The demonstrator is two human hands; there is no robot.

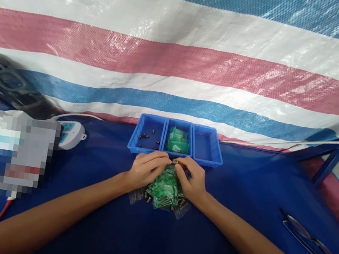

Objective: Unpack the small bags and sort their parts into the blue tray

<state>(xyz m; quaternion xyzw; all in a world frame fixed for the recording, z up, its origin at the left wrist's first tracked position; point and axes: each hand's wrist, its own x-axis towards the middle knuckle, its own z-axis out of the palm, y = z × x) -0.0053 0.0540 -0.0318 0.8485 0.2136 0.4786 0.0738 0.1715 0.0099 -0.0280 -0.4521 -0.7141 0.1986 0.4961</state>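
A small metal screw (175, 162) sits between my fingertips, just in front of the blue bins. My left hand (148, 169) pinches at its left end, and my right hand (192, 180) has thumb and forefinger closed at its right end. Below both hands lies a pile of small green-tinted plastic bags (164, 190) that hold screws. Loose dark screws (148, 199) and clear bags (136, 195) lie around the pile, partly hidden by my hands.
Three joined blue bins stand behind my hands. Several screws lie in the left bin (134, 138), green bags in the middle bin (175, 155). The right bin (206, 145) is beside them. Glasses (314, 242) lie right; a power strip (72, 134) and a blurred-out object (28, 157) are left.
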